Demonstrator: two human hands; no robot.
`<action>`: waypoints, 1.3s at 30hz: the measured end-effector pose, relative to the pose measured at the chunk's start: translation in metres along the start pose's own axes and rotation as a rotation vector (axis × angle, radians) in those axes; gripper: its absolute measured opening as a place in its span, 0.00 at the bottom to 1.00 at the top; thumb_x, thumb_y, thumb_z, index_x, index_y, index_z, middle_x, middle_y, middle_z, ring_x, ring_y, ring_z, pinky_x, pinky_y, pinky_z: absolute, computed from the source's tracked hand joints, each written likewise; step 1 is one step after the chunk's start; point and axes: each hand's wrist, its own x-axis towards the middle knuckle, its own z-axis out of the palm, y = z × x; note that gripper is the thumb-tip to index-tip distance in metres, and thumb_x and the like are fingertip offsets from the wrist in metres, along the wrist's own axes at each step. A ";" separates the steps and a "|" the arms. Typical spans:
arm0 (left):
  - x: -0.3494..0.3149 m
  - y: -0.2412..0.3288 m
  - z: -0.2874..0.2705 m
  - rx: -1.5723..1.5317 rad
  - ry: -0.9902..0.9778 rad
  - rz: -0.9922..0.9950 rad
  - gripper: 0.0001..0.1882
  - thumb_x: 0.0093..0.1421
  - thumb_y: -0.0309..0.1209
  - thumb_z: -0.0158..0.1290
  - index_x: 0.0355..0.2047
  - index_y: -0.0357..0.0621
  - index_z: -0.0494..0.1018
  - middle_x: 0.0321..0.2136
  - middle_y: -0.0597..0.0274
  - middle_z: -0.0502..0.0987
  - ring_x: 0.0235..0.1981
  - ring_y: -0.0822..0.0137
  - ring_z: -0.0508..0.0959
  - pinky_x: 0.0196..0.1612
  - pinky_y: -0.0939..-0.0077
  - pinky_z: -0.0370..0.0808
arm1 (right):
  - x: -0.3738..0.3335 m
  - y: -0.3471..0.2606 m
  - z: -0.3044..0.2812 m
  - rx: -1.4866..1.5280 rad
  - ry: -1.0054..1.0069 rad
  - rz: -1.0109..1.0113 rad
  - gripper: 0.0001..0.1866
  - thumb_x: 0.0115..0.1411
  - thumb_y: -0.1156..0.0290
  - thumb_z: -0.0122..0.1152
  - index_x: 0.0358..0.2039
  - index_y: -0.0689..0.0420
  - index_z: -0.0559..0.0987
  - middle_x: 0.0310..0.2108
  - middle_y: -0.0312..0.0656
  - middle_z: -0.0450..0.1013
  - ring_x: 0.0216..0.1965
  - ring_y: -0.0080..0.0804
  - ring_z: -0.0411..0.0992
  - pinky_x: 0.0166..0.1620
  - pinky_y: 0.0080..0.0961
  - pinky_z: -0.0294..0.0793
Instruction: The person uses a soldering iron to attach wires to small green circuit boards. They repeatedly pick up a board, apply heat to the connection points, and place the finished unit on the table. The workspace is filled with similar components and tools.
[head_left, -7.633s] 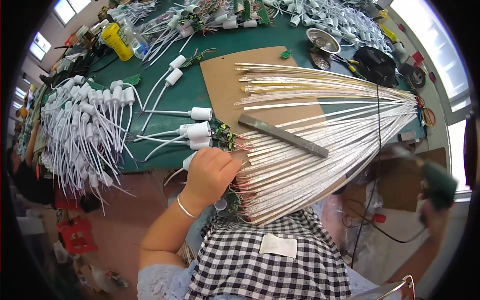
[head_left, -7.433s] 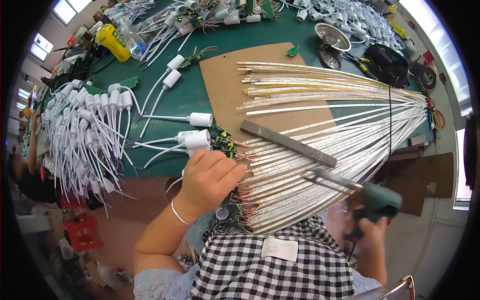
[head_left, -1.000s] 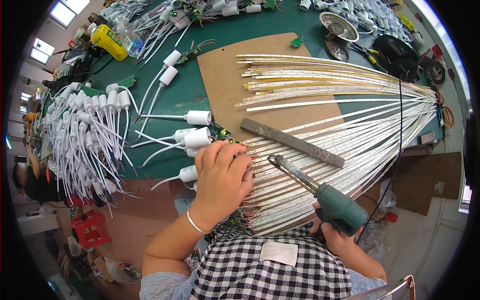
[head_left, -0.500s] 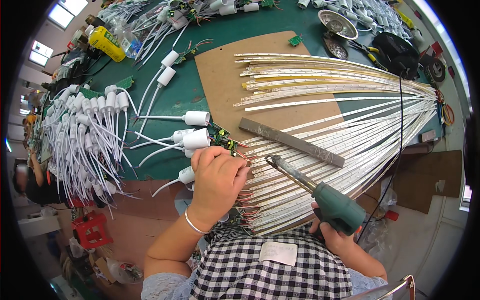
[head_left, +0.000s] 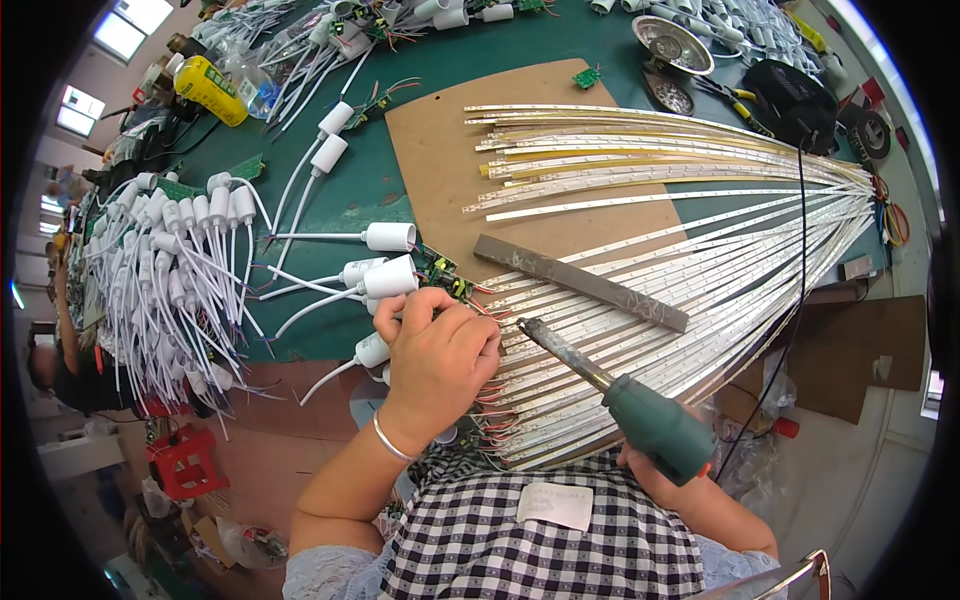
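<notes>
Head view: step in hand looks like soldering, wire ends to strip ends, one strip at a time. Thin white flexible LED strips [head_left: 745,270] fan out over the green-topped desk [head_left: 360,200] and a flat brown fibreboard sheet [head_left: 430,150], left ends near the left hand [head_left: 440,345]. That hand: fingers bent and drawn together at the thin red wires [head_left: 488,312]; whether it pinches one, cannot tell, fingertips hidden. Right hand [head_left: 655,475] is wrapped round the grip of a green-bodied soldering gun with a long metal barrel [head_left: 655,425], grip mostly hidden behind the body; tip points at the strip ends, just beside the left fingers, contact unclear. Small green circuit board with yellow parts [head_left: 445,275] and white cylindrical plastic cap [head_left: 388,277] lie just beyond the left hand. Grey-brown rectangular bar [head_left: 580,283] lies across the strips, probably as a weight. Next move calls for, my guess, wire held dead still on its pad, tip brought in lightly, fingers clear of the hot end; joint quality too small to judge
</notes>
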 end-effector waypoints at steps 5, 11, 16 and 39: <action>0.001 0.001 0.002 -0.005 -0.002 -0.005 0.07 0.44 0.29 0.60 0.23 0.51 0.73 0.26 0.72 0.72 0.39 0.65 0.70 0.48 0.56 0.55 | 0.013 -0.010 -0.005 -0.086 -0.050 -0.174 0.22 0.48 0.73 0.65 0.45 0.60 0.75 0.40 0.43 0.74 0.40 0.40 0.74 0.45 0.30 0.73; 0.006 0.001 0.000 0.021 -0.036 0.018 0.06 0.44 0.29 0.59 0.22 0.50 0.73 0.26 0.71 0.72 0.38 0.63 0.69 0.48 0.54 0.55 | 0.020 -0.016 -0.007 -0.257 -0.051 -0.308 0.21 0.49 0.73 0.65 0.45 0.60 0.75 0.39 0.43 0.75 0.39 0.39 0.74 0.45 0.29 0.73; 0.007 -0.002 -0.001 0.029 -0.063 0.036 0.06 0.44 0.29 0.59 0.23 0.50 0.73 0.26 0.71 0.73 0.38 0.63 0.69 0.49 0.52 0.55 | 0.021 -0.017 -0.006 -0.278 -0.043 -0.308 0.21 0.49 0.74 0.65 0.45 0.61 0.75 0.40 0.43 0.75 0.39 0.40 0.75 0.45 0.29 0.73; 0.011 -0.002 -0.004 0.014 -0.097 0.043 0.05 0.43 0.28 0.60 0.22 0.49 0.75 0.25 0.72 0.73 0.37 0.64 0.69 0.49 0.52 0.55 | 0.012 -0.008 -0.003 -0.184 0.033 -0.223 0.16 0.48 0.76 0.64 0.40 0.61 0.78 0.39 0.44 0.75 0.40 0.41 0.75 0.46 0.33 0.74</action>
